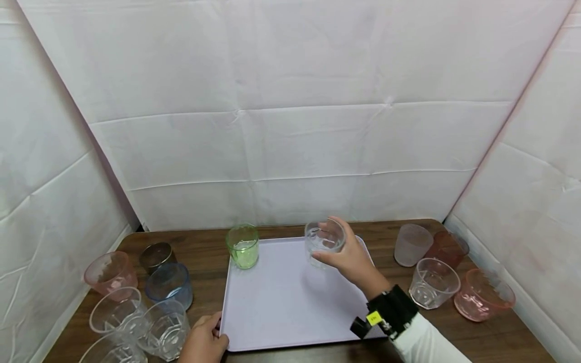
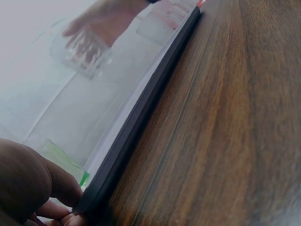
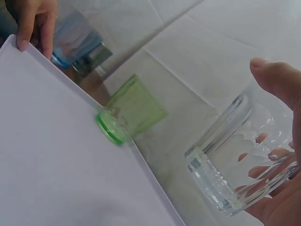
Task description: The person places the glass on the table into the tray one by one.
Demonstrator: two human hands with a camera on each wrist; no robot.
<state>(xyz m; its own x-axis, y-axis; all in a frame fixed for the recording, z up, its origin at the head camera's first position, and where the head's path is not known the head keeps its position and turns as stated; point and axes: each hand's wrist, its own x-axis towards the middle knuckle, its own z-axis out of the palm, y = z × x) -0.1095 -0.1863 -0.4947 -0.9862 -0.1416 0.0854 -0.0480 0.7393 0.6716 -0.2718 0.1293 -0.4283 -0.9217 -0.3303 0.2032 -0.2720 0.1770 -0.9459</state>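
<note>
My right hand (image 1: 351,257) grips a clear glass (image 1: 324,239) by its side, with the thumb at the front and fingers behind. In the right wrist view this clear glass (image 3: 240,155) is apart from the tray, in the air. At the near left corner of the white tray (image 1: 290,302), my left hand (image 1: 204,339) pinches the rim between thumb and fingers; the left wrist view shows the dark tray edge (image 2: 141,113) at those fingertips. A green glass (image 1: 244,247) stands upright at the far left corner of the tray.
Left of the tray stand a pink glass (image 1: 111,275), a dark glass (image 1: 157,257), a blue glass (image 1: 170,287) and several clear ones. To the right are a frosted glass (image 1: 412,245), a clear glass (image 1: 433,285), a red glass (image 1: 447,249) and a pink glass (image 1: 483,297). White curtains (image 1: 290,141) enclose the table.
</note>
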